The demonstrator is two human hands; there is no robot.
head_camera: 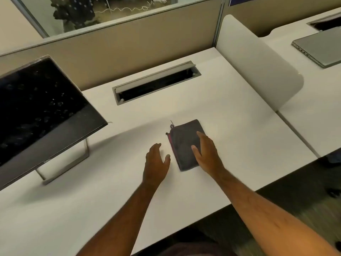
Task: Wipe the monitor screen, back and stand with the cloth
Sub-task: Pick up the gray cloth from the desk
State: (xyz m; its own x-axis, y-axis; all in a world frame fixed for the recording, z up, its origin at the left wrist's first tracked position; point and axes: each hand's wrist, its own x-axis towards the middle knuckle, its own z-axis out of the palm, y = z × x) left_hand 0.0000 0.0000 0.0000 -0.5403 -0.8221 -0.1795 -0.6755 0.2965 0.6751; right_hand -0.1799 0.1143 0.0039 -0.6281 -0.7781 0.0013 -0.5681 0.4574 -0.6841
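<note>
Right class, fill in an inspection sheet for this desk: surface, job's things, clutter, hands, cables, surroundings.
Surface: white desk, open cable slot at the back.
Job's things: folded dark cloth flat on the desk; monitor at left, screen smudged, on its stand.
Clutter: nothing seen.
Hands: right hand resting open on the cloth; left hand open beside it, no grip.
Cables: coiled cord behind the glass.
Surroundings: divider, closed laptop on the neighbouring desk.
</note>
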